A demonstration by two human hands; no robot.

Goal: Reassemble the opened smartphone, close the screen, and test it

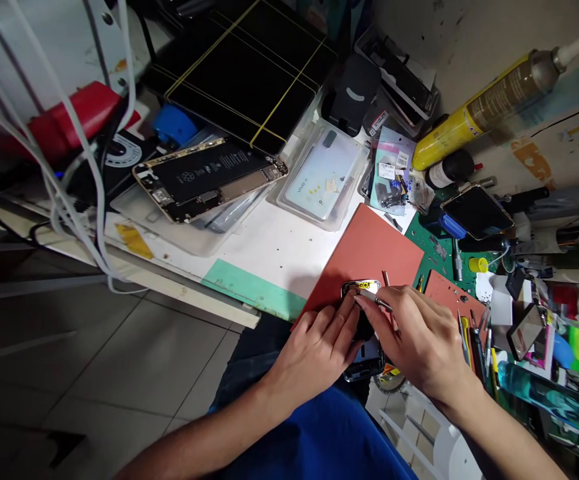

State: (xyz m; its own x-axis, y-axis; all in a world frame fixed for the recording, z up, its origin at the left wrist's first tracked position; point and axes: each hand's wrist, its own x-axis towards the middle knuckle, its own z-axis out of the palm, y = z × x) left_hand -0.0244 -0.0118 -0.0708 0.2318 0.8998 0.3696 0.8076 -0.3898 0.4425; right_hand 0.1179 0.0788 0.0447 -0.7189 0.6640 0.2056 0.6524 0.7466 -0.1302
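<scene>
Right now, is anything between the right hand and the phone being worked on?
Only the tool in the right hand, at the phone's far end. The left hand covers part of it, beside the tool; nothing else visible intervenes.

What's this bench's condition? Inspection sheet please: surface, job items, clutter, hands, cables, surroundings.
Surface: white bench top, red-brown mat.
Job items: opened phone, slim metal tool at its far end.
Clutter: phone with exposed battery, silver phone in clear tray, banded tablet, yellow spray can.
Hands: left hand on opened phone; right hand gripping slim metal tool.
Cables: white cables looping at picture left.
Surroundings: tiled floor below.
</scene>
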